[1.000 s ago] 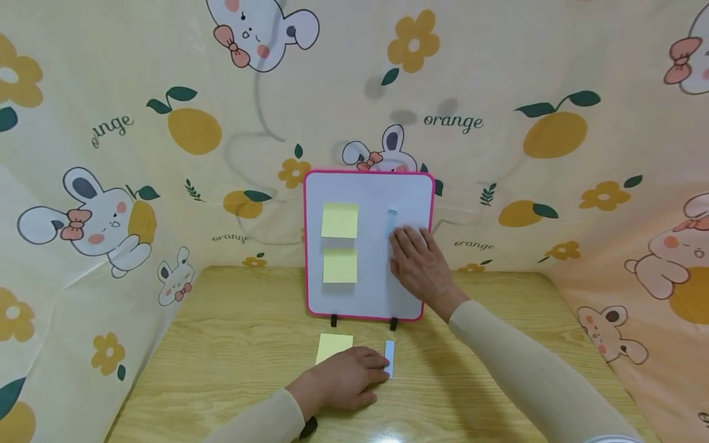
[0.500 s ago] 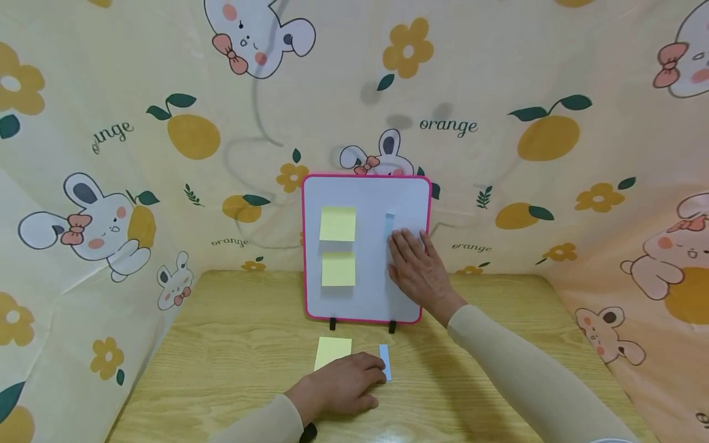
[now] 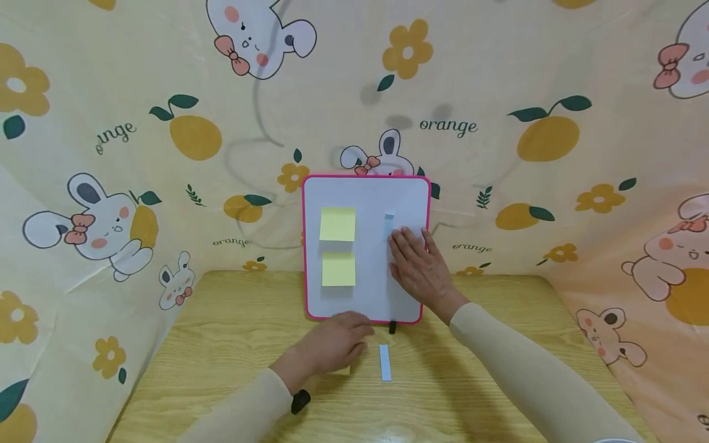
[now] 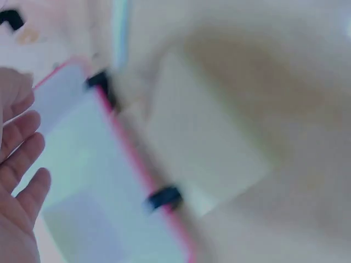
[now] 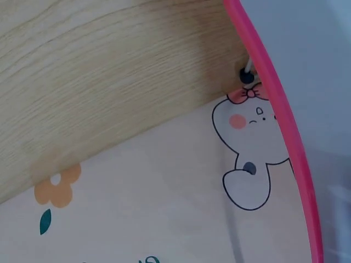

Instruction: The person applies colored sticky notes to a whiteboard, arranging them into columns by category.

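Note:
A white board with a pink rim (image 3: 368,197) stands upright on the table. Two yellow sticky notes (image 3: 338,224) are stuck on its left half, one above the other. On the right half a narrow blue strip (image 3: 389,225) shows above the fingertips of my right hand (image 3: 420,266), which presses flat against the board. My left hand (image 3: 335,341) hovers near the board's lower edge with loosely bent fingers (image 4: 22,164) and nothing in them. Beneath it lies a yellow sticky-note pad (image 4: 203,131), mostly hidden in the head view. A blue strip pad (image 3: 385,363) lies to its right.
Black feet (image 3: 392,327) hold up the board. A small black object (image 3: 301,402) is seen by the left wrist. The wooden table (image 3: 221,320) meets a patterned cloth backdrop (image 3: 471,184). The right wrist view shows the board's edge (image 5: 285,126), but no hand.
My left hand has lifted off the blue strip pad and moved up and left, over the yellow pad. The blue strip pad turned slightly. My right hand stays on the board.

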Available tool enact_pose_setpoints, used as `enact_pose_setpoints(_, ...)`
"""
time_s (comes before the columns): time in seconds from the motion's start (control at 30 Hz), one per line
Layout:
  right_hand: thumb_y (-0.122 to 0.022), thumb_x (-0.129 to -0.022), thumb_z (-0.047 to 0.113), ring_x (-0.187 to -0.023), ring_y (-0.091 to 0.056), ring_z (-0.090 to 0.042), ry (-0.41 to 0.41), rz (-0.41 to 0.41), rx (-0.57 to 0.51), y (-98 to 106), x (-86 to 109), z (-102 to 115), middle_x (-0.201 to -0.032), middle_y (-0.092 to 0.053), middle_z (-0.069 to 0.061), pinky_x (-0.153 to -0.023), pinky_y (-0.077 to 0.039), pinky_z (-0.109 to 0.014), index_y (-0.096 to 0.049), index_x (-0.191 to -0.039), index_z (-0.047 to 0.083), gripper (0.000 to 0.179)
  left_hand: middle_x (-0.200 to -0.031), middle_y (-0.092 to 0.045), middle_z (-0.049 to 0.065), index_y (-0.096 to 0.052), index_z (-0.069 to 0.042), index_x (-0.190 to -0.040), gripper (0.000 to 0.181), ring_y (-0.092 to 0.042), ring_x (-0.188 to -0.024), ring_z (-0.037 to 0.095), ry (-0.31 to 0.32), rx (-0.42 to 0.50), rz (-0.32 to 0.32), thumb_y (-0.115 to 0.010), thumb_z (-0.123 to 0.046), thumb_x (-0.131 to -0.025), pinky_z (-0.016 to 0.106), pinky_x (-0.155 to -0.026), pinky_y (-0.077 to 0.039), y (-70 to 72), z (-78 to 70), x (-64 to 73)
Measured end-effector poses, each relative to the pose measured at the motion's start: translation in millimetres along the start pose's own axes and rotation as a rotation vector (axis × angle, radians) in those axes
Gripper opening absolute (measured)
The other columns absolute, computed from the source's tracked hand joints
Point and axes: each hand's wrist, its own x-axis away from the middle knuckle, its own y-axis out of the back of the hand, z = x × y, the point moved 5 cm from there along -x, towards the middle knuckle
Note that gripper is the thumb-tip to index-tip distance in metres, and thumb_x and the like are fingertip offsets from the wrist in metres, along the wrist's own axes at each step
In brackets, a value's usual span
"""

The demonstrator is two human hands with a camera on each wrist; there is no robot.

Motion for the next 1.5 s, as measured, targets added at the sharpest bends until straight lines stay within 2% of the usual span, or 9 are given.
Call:
enact_pose_setpoints(0.17,-0.061,-0.104,0.041,-0.158,-0.034,-0.032,0.007,0.052,0.007,1.0,-0.7,-2.2,-0.166,-0.044,-0.012,-0.133,-0.018,-0.059,-0.044,-0.161,0.007,0.069,-0.138,-0.069,0.004,-0.072,-0.011,-0.131,0.029,-0.062,-0.134,0.022,0.037,-0.108,-0.114,-0.067,-0.019,-0.104,0.035,-0.119,-0.047,43.2,32.9,-15.5)
enact_pose_setpoints(0.3,-0.058,-0.105,0.041,-0.16,-0.028,-0.032,0.009,0.093,0.011,1.5,-1.5,-2.1,-0.17,-0.038,-0.013,-0.134,-0.013,-0.059,-0.04,-0.163,0.007,0.069,-0.135,-0.071,0.005,-0.073,-0.009,-0.129,0.029,-0.064,-0.132,0.022,0.047,-0.178,-0.188,-0.071,-0.016,-0.101,0.035,-0.119,-0.048,75.1,52.6,-29.0)
enact_pose_setpoints(0.47,-0.058,-0.105,0.042,-0.162,-0.026,-0.032,0.01,0.108,0.025,2.4,-1.8,-0.9,-0.171,-0.035,-0.012,-0.134,-0.012,-0.058,-0.038,-0.164,0.007,0.071,-0.138,-0.071,0.008,-0.071,-0.007,-0.133,0.033,-0.063,-0.134,0.024,0.063,-0.225,-0.184,-0.072,-0.014,-0.1,0.037,-0.121,-0.046,108.4,69.8,-50.2)
enact_pose_setpoints(0.6,-0.059,-0.105,0.043,-0.161,-0.029,-0.031,0.015,0.099,0.036,1.3,-1.4,-0.5,-0.169,-0.037,-0.012,-0.134,-0.014,-0.057,-0.038,-0.163,0.006,0.072,-0.145,-0.067,0.008,-0.067,-0.007,-0.14,0.04,-0.057,-0.142,0.024,0.067,-0.298,-0.143,-0.07,-0.014,-0.102,0.039,-0.126,-0.04,124.6,80.4,-68.5)
enact_pose_setpoints(0.73,-0.058,-0.105,0.042,-0.16,-0.031,-0.031,0.015,0.088,0.029,0.9,-1.4,-0.8,-0.169,-0.038,-0.012,-0.134,-0.015,-0.058,-0.038,-0.163,0.006,0.072,-0.16,-0.054,0.006,-0.055,-0.009,-0.154,0.051,-0.043,-0.154,0.024,0.083,-0.362,-0.029,-0.065,-0.019,-0.105,0.04,-0.131,-0.03,128.0,88.1,-84.4)
enact_pose_setpoints(0.87,-0.061,-0.104,0.042,-0.159,-0.031,-0.031,0.01,0.069,0.019,1.2,-1.5,-1.3,-0.168,-0.04,-0.012,-0.133,-0.018,-0.059,-0.04,-0.162,0.006,0.071,-0.171,-0.037,0.006,-0.04,-0.011,-0.163,0.055,-0.026,-0.162,0.024,0.071,-0.396,0.133,-0.052,-0.025,-0.111,0.042,-0.134,-0.018,120.2,90.8,-96.8)
enact_pose_setpoints(1.0,-0.062,-0.103,0.042,-0.16,-0.029,-0.031,0.01,0.076,0.015,1.2,-1.6,-1.0,-0.17,-0.037,-0.012,-0.133,-0.017,-0.059,-0.04,-0.163,0.007,0.072,-0.176,-0.022,0.004,-0.027,-0.013,-0.169,0.059,-0.015,-0.165,0.023,0.074,-0.423,0.243,-0.043,-0.028,-0.113,0.042,-0.135,-0.01,111.3,91.8,-104.0)
enact_pose_setpoints(1.2,-0.059,-0.105,0.044,-0.163,-0.021,-0.03,0.008,0.118,0.017,0.1,-1.9,0.0,-0.173,-0.029,-0.01,-0.135,-0.012,-0.057,-0.035,-0.165,0.008,0.074,-0.178,-0.012,0.002,-0.016,-0.016,-0.171,0.067,-0.008,-0.166,0.022,0.05,-0.506,0.28,-0.045,-0.032,-0.112,0.043,-0.136,-0.005,102.7,91.6,-110.3)
enact_pose_setpoints(1.5,-0.057,-0.106,0.046,-0.163,-0.021,-0.029,0.009,0.143,0.023,0.4,-1.4,-0.9,-0.173,-0.029,-0.01,-0.135,-0.011,-0.057,-0.034,-0.165,0.009,0.074,-0.178,-0.012,0.002,-0.015,-0.015,-0.171,0.069,-0.008,-0.166,0.021,0.021,-0.588,0.279,-0.047,-0.031,-0.112,0.044,-0.136,-0.006,101.7,95.0,-117.7)
